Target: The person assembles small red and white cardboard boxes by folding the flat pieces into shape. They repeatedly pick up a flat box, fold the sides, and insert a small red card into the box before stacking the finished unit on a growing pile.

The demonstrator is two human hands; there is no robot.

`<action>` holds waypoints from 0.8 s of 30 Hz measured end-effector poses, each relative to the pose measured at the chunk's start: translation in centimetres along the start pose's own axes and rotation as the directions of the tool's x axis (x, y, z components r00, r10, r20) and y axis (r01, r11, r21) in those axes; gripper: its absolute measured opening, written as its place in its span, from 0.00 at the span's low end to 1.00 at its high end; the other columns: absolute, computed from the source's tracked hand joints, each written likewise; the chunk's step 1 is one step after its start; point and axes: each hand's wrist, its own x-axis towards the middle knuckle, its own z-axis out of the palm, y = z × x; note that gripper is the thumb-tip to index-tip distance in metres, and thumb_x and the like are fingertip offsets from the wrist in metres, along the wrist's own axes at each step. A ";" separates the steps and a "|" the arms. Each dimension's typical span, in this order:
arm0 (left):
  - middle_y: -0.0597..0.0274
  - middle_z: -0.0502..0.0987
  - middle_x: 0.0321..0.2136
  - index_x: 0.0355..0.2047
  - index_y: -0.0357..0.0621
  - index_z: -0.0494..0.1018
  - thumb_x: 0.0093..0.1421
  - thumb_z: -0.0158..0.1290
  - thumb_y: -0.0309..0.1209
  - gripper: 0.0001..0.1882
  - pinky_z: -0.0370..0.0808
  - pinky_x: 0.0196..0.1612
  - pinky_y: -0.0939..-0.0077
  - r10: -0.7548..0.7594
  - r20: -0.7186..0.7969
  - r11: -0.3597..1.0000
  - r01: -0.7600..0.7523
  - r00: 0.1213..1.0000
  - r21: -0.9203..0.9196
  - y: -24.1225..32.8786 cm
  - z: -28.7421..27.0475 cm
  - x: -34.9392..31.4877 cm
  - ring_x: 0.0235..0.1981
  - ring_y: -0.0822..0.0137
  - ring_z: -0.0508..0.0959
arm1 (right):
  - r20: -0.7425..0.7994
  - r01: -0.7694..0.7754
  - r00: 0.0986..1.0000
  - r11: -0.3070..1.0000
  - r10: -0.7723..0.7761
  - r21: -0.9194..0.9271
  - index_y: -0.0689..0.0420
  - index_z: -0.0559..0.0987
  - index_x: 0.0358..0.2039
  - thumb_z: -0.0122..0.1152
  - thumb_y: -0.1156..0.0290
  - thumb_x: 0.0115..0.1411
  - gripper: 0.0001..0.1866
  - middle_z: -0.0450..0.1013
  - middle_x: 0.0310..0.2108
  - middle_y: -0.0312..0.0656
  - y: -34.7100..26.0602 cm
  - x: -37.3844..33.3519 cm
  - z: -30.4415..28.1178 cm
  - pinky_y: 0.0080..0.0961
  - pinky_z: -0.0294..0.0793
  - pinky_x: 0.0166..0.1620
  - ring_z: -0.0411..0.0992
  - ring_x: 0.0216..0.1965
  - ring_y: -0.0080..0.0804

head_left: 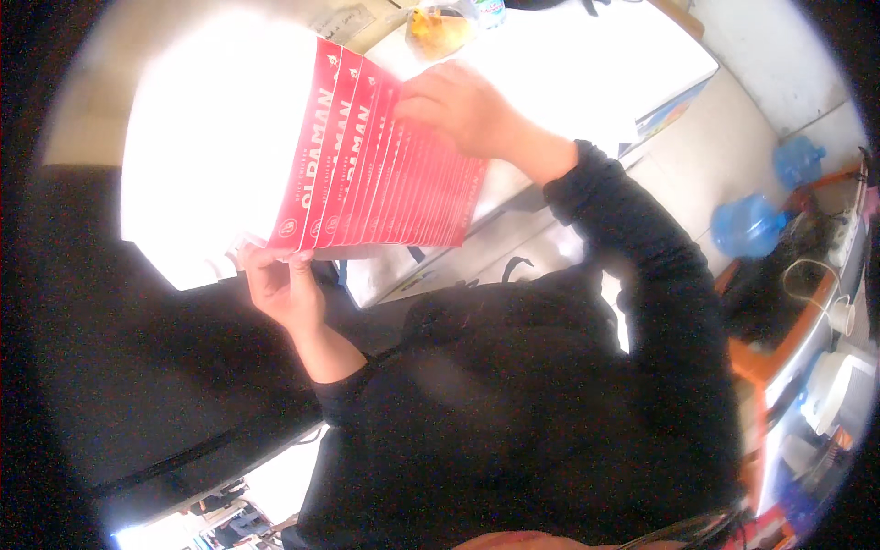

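A fanned stack of red printed sheets (376, 170) with white lettering is held up in front of me, its overlapping edges showing as several narrow strips. My left hand (286, 286) grips the stack's lower edge, thumb and fingers closed on it. Over the upper right part of the stack, my right hand (463, 108) has its fingers bent down onto the red edges; its fingertips are partly hidden. A bright white area (202, 137) adjoins the red strips on the left, too overexposed to show whether it belongs to the sheets.
A white table (587, 55) extends beyond my hands, carrying a clear bag with yellow-orange contents (440, 32). Two blue water jugs (747, 225) stand at the right, near an orange-edged piece of furniture (765, 357). A dark surface (183, 348) lies at the left.
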 end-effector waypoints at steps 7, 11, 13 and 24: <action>0.69 0.66 0.27 0.26 0.43 0.70 0.52 0.63 0.26 0.10 0.62 0.38 0.80 -0.015 -0.009 1.000 0.015 1.000 -0.004 0.0 0.0 0.0 0.32 0.73 0.65 | -0.045 0.038 0.998 0.999 -0.038 -0.009 0.49 0.77 0.41 0.56 0.72 0.49 0.16 0.73 0.43 0.34 0.0 1.3 -0.7 0.35 0.67 0.45 0.70 0.42 0.36; 0.69 0.66 0.28 0.26 0.43 0.69 0.52 0.62 0.25 0.10 0.62 0.39 0.80 0.011 -0.006 1.000 -0.011 1.000 0.007 0.0 0.0 0.0 0.32 0.73 0.65 | -0.035 0.018 0.999 1.000 -0.018 0.009 0.49 0.77 0.41 0.57 0.73 0.49 0.16 0.73 0.43 0.34 -0.1 1.8 -0.8 0.35 0.68 0.45 0.69 0.42 0.37; 0.69 0.66 0.28 0.25 0.43 0.70 0.52 0.62 0.25 0.10 0.62 0.40 0.79 -0.022 -0.014 1.000 0.022 1.000 -0.003 0.2 0.1 -0.1 0.33 0.73 0.66 | -0.038 0.033 0.999 0.999 -0.034 -0.028 0.49 0.77 0.40 0.57 0.73 0.48 0.16 0.73 0.43 0.34 -0.1 2.2 -1.0 0.35 0.68 0.45 0.70 0.42 0.37; 0.64 0.72 0.35 0.28 0.41 0.71 0.55 0.61 0.25 0.07 0.68 0.45 0.76 0.032 0.067 0.998 -0.036 0.997 0.053 -0.2 -0.6 -0.5 0.39 0.69 0.72 | -0.100 0.081 0.991 0.996 -0.083 -0.023 0.50 0.77 0.36 0.59 0.76 0.45 0.15 0.74 0.41 0.35 -0.3 3.6 -1.8 0.33 0.68 0.43 0.70 0.39 0.37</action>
